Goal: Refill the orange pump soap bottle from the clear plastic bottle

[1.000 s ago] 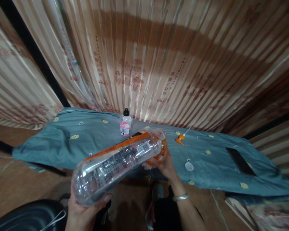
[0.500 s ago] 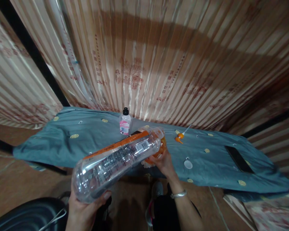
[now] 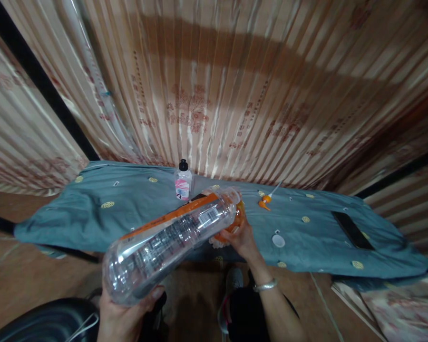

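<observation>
A large clear plastic bottle [image 3: 171,237] with an orange-edged label and a barcode lies tilted across the view, its uncapped neck up to the right. My left hand [image 3: 126,308] is closed round its base. Behind the neck, my right hand [image 3: 240,235] grips an orange bottle [image 3: 238,216], mostly hidden by the big bottle. The neck is at the top of the orange bottle; whether they touch I cannot tell. An orange pump top [image 3: 266,201] with a pale tube lies on the cloth to the right. Nearer me is a white round cap [image 3: 278,241].
A small clear bottle with a black cap [image 3: 183,183] and pink label stands at the back of the blue-green cloth [image 3: 306,247]. A dark phone [image 3: 352,230] lies at the right. Pleated curtains [image 3: 199,71] hang behind. A black stool [image 3: 53,323] is at lower left.
The view has shifted slightly. Both hands keep their grips, and the big bottle stays tilted with its neck at the orange bottle.
</observation>
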`<state>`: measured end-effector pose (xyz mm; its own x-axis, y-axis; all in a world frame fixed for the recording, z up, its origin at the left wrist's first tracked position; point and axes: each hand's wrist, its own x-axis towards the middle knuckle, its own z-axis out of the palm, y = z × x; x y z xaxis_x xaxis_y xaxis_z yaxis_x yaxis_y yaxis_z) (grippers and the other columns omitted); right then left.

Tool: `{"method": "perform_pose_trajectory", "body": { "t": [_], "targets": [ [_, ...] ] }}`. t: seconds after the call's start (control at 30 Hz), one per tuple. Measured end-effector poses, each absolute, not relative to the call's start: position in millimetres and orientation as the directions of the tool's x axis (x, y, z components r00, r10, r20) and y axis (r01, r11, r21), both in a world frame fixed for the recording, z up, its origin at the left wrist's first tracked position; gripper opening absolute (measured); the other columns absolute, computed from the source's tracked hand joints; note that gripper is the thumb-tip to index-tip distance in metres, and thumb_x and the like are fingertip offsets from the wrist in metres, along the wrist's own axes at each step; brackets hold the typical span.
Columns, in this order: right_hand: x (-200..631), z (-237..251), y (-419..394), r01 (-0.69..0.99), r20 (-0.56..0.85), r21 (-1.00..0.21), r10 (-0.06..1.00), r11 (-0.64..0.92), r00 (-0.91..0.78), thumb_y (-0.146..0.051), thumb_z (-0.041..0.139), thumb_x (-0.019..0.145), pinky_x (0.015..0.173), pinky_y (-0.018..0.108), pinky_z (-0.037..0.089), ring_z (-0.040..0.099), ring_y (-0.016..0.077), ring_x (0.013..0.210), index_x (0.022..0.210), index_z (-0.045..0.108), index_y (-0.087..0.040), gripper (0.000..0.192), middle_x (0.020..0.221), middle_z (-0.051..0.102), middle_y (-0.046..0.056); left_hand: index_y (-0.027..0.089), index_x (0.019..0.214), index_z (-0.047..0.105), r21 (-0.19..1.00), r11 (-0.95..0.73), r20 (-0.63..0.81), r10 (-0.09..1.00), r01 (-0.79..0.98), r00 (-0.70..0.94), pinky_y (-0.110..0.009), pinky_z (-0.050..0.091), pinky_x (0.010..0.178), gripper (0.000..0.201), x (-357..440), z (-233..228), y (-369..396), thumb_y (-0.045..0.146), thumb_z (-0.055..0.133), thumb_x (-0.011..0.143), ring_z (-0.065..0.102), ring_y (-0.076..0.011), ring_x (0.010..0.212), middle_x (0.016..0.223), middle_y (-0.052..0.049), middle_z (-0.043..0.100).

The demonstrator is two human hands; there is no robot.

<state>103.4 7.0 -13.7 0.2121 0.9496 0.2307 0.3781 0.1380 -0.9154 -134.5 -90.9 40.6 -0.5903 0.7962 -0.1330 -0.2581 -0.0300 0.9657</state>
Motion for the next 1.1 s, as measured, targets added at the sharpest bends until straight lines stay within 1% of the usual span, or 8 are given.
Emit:
{"method": "perform_pose_trajectory", "body": {
  "t": [0.07, 0.1, 0.23, 0.33, 0.57, 0.77, 0.93, 1.1],
  "targets": [
    [103.5, -13.4, 6.9, 0.393, 0.233, -0.91, 0.948, 0.134, 0.218, -0.039, 0.077, 0.066, 0.095, 0.045, 0.057, 0.071, 0.0279, 0.107, 0.128, 0.053, -0.022, 0.069, 0.118, 0.073, 0.01, 0.023, 0.112, 0.06, 0.952, -0.041, -0.141, 0.821, -0.304, -0.553, -0.017, 0.036, 0.033, 0.092, -133.2, 45.1, -91.2, 0.027, 0.095, 0.027, 0.043, -0.0074, 0.038, 0.062, 0.005, 0.063],
    [103.6, -13.3, 6.8, 0.397, 0.237, -0.908, 0.947, 0.135, 0.217, -0.038, 0.078, 0.066, 0.095, 0.044, 0.057, 0.071, 0.0278, 0.107, 0.13, 0.051, -0.021, 0.071, 0.118, 0.073, 0.01, 0.023, 0.112, 0.06, 0.947, -0.044, -0.144, 0.827, -0.317, -0.544, -0.017, 0.036, 0.033, 0.092, -132.8, 46.6, -91.5, 0.026, 0.095, 0.028, 0.043, -0.0069, 0.038, 0.061, 0.005, 0.064],
    [104.1, -13.1, 6.6, 0.397, 0.24, -0.907, 0.946, 0.14, 0.216, -0.036, 0.079, 0.066, 0.095, 0.045, 0.057, 0.071, 0.0283, 0.108, 0.135, 0.048, -0.021, 0.077, 0.12, 0.072, 0.011, 0.021, 0.095, 0.06, 0.944, -0.014, -0.177, 0.822, -0.331, -0.541, -0.017, 0.037, 0.034, 0.077, -132.2, 49.0, -93.6, 0.031, 0.096, 0.028, 0.042, -0.0067, 0.038, 0.056, 0.006, 0.06],
    [104.5, -14.0, 6.8, 0.385, 0.238, -0.912, 0.949, 0.143, 0.209, -0.034, 0.078, 0.067, 0.093, 0.043, 0.059, 0.072, 0.0273, 0.106, 0.135, 0.047, -0.021, 0.076, 0.119, 0.073, 0.01, 0.02, 0.086, 0.059, 0.944, 0.005, -0.189, 0.831, -0.331, -0.524, -0.016, 0.036, 0.034, 0.069, -131.8, 50.9, -95.2, 0.03, 0.097, 0.029, 0.041, -0.0063, 0.038, 0.052, 0.007, 0.056],
    [104.3, -12.4, 7.0, 0.35, 0.247, -0.921, 0.95, 0.169, 0.192, -0.034, 0.078, 0.068, 0.091, 0.04, 0.06, 0.072, 0.0263, 0.107, 0.129, 0.05, -0.02, 0.068, 0.118, 0.074, 0.01, 0.02, 0.096, 0.061, 0.94, 0.019, -0.204, 0.831, -0.341, -0.517, -0.015, 0.035, 0.034, 0.076, -128.9, 59.2, -94.4, 0.025, 0.095, 0.029, 0.04, -0.0056, 0.038, 0.053, 0.007, 0.058],
    [103.1, -9.3, 6.7, 0.326, 0.241, -0.93, 0.952, 0.171, 0.187, -0.033, 0.079, 0.068, 0.092, 0.04, 0.06, 0.073, 0.0259, 0.106, 0.131, 0.05, -0.02, 0.071, 0.118, 0.074, 0.01, 0.019, 0.087, 0.061, 0.944, -0.015, -0.169, 0.835, -0.328, -0.524, -0.014, 0.033, 0.033, 0.066, -129.4, 56.7, -93.9, 0.022, 0.094, 0.031, 0.04, -0.0043, 0.037, 0.053, 0.007, 0.057],
    [103.2, -10.8, 7.0, 0.337, 0.246, -0.926, 0.95, 0.172, 0.192, -0.032, 0.08, 0.068, 0.092, 0.041, 0.06, 0.073, 0.0259, 0.106, 0.131, 0.05, -0.021, 0.071, 0.118, 0.074, 0.01, 0.019, 0.093, 0.062, 0.94, -0.006, -0.188, 0.827, -0.342, -0.529, -0.015, 0.035, 0.033, 0.072, -128.5, 58.4, -94.2, 0.023, 0.095, 0.029, 0.042, -0.0053, 0.039, 0.058, 0.006, 0.061],
    [102.0, -7.7, 6.4, 0.304, 0.241, -0.936, 0.951, 0.175, 0.194, -0.033, 0.079, 0.067, 0.092, 0.043, 0.061, 0.073, 0.0262, 0.106, 0.131, 0.049, -0.021, 0.072, 0.117, 0.074, 0.009, 0.018, 0.083, 0.061, 0.945, -0.013, -0.171, 0.833, -0.326, -0.527, -0.015, 0.034, 0.033, 0.064, -127.9, 59.4, -94.0, 0.023, 0.095, 0.03, 0.041, -0.005, 0.038, 0.052, 0.008, 0.055]
  ]
}}
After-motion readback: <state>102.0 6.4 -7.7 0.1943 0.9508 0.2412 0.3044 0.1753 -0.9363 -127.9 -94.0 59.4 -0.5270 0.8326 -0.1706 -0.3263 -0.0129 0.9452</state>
